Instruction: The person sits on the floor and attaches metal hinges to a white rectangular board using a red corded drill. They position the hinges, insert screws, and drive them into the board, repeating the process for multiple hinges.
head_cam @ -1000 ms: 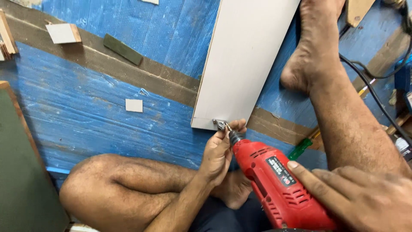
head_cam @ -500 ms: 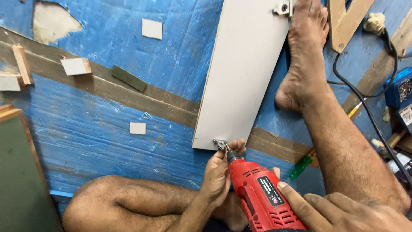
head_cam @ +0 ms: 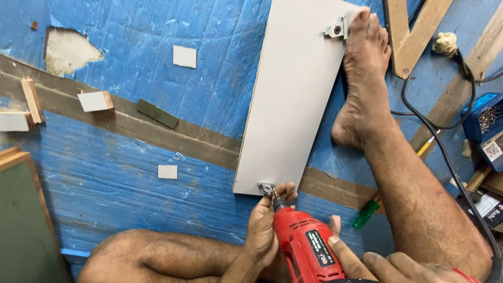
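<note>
Two hands are working: my left hand point(head_cam: 264, 222) fingers are pinching the metal bracket point(head_cam: 265, 187) at the grey board point(head_cam: 293, 99) edge, my right hand point(head_cam: 387, 262) gripping the red drill point(head_cam: 306, 249), blue floor point(head_cam: 105, 199) lying underneath.

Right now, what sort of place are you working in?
Probably a carpentry workshop floor: a red electric drill at a metal bracket on a grey board, wood offcuts lying on the blue floor covering.

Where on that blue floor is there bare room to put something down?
The widest bare patch lies left of the grey board, between the small white tile and the folded leg. Another lies above the brown strip. The right side is crowded: foot, black cable, blue box.
</note>
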